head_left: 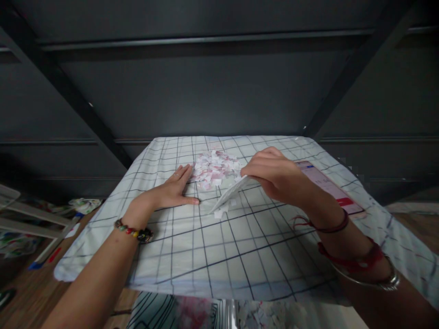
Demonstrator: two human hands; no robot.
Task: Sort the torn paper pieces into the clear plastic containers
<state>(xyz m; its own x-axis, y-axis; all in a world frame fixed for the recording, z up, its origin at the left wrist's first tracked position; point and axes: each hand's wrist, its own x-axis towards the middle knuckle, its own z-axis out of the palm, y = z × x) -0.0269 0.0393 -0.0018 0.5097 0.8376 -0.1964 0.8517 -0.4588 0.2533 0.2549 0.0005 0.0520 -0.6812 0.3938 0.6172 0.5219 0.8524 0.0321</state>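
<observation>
A loose heap of torn white and pink paper scraps (216,168) lies on the checked tablecloth (222,256). At the heap's left edge my left hand (175,188) rests flat on the cloth, thumb spread from the fingers and nothing held. My right hand (274,176), at the heap's right, pinches the upper end of a thin whitish sheet (230,193). The sheet slants down to the left, its lower edge at the cloth; its exact kind is not clear. A few stray scraps (222,211) lie beside that lower edge.
A phone (329,187) with a lit screen lies right of my right hand. Behind the table stands a dark panelled wall (212,91). A white-framed piece of furniture (30,219) stands at left. Below the front edge are bags with scraps (260,315).
</observation>
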